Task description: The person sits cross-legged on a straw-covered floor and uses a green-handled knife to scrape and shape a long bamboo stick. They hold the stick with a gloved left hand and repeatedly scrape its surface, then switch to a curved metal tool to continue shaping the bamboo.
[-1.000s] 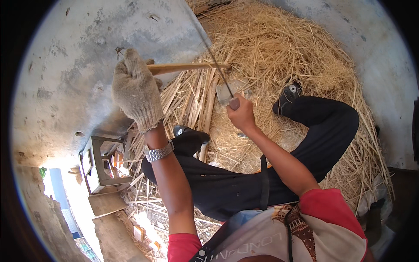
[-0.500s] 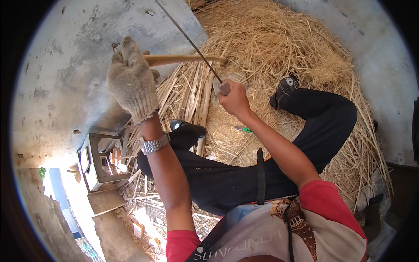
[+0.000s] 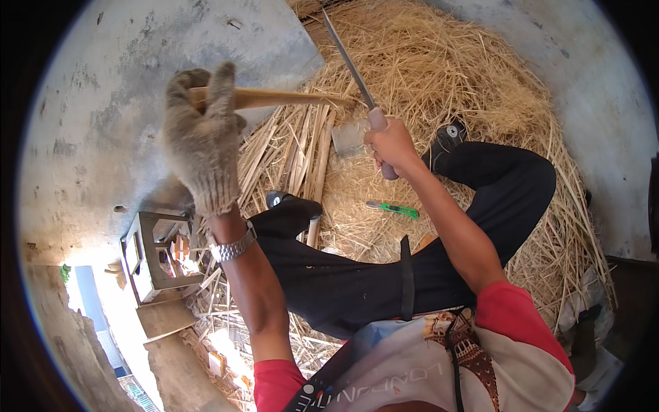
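My left hand [image 3: 199, 141], in a thick knitted glove with a metal watch at the wrist, grips a pale, peeled bamboo strip [image 3: 285, 97] by one end. The strip points right over the straw-coloured shavings. In my bare right hand [image 3: 395, 144] is the handle of a long knife [image 3: 349, 60], its narrow blade slanting up and away to the left. The blade's lower part is close to the strip's far end; whether they touch I cannot tell. On the ground between my legs lies a green utility knife [image 3: 399, 209].
Shavings [image 3: 439, 62] are heaped ahead and to the right. Long split strips [image 3: 302, 151] lie between the pile and the grey wall [image 3: 130, 103]. A transparent block-like object [image 3: 349, 139] sits near my right hand. A hollow frame [image 3: 141, 268] stands at the left.
The long knife has swung right and nearer me, off its crossing over the bamboo strip. My left hand has turned, showing its thumb over the strip. More of the utility knife shows.
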`<state>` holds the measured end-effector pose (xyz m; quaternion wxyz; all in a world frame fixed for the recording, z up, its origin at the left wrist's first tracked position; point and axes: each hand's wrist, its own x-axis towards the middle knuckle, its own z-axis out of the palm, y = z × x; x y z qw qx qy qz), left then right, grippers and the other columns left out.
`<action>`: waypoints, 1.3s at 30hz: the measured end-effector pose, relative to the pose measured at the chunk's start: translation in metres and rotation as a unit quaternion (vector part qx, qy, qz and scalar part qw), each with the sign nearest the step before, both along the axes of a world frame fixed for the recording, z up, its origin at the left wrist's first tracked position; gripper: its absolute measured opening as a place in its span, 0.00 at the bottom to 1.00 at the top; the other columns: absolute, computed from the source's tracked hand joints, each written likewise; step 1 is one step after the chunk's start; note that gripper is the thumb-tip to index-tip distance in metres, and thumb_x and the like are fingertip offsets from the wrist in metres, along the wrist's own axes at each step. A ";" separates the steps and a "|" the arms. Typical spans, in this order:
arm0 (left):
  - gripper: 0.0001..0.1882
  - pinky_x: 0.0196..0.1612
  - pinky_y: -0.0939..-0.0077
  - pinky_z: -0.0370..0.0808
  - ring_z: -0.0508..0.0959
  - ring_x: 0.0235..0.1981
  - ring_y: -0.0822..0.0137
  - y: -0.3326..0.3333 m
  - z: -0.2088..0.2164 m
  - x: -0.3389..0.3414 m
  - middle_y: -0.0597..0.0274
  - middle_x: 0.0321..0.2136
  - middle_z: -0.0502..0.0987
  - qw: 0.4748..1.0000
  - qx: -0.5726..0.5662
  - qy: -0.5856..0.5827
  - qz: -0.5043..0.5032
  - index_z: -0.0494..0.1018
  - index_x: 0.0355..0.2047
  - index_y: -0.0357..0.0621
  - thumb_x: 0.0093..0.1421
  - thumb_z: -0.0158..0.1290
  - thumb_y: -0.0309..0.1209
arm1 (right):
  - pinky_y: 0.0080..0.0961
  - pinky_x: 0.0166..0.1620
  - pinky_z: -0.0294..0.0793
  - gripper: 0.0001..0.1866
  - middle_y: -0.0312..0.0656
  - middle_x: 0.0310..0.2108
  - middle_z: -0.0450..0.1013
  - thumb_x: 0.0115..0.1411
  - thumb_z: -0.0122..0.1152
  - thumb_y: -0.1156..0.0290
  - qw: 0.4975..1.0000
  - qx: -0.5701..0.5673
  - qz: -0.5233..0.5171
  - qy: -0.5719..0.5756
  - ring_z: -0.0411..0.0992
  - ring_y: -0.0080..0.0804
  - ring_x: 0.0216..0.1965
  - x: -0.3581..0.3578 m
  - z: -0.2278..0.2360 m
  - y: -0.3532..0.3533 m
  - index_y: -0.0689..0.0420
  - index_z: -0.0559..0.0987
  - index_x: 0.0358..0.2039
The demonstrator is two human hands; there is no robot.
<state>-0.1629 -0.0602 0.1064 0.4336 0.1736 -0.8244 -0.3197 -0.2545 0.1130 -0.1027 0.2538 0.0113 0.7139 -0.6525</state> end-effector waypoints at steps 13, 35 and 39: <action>0.16 0.14 0.88 0.64 0.72 0.12 0.82 0.004 0.064 0.039 0.60 0.21 0.84 0.922 -0.353 0.079 0.138 0.82 0.39 0.39 0.58 0.67 0.38 | 0.31 0.28 0.71 0.12 0.44 0.21 0.74 0.54 0.65 0.73 0.972 -0.039 0.018 0.231 0.74 0.33 0.22 0.099 0.097 0.057 0.66 0.78 0.37; 0.11 0.14 0.90 0.61 0.69 0.12 0.84 -0.007 0.052 0.055 0.59 0.22 0.84 0.985 -0.095 0.142 -0.003 0.80 0.36 0.43 0.60 0.64 0.37 | 0.47 0.37 0.73 0.10 0.59 0.25 0.75 0.55 0.57 0.74 0.975 0.105 0.139 0.139 0.78 0.53 0.30 0.113 0.006 0.021 0.68 0.77 0.34; 0.10 0.15 0.91 0.60 0.68 0.12 0.84 -0.013 0.050 0.067 0.57 0.23 0.84 0.989 -0.075 0.127 0.028 0.79 0.35 0.43 0.61 0.63 0.36 | 0.43 0.33 0.72 0.09 0.53 0.23 0.74 0.54 0.59 0.73 0.974 0.137 0.159 0.086 0.76 0.46 0.26 0.104 0.010 0.032 0.66 0.76 0.32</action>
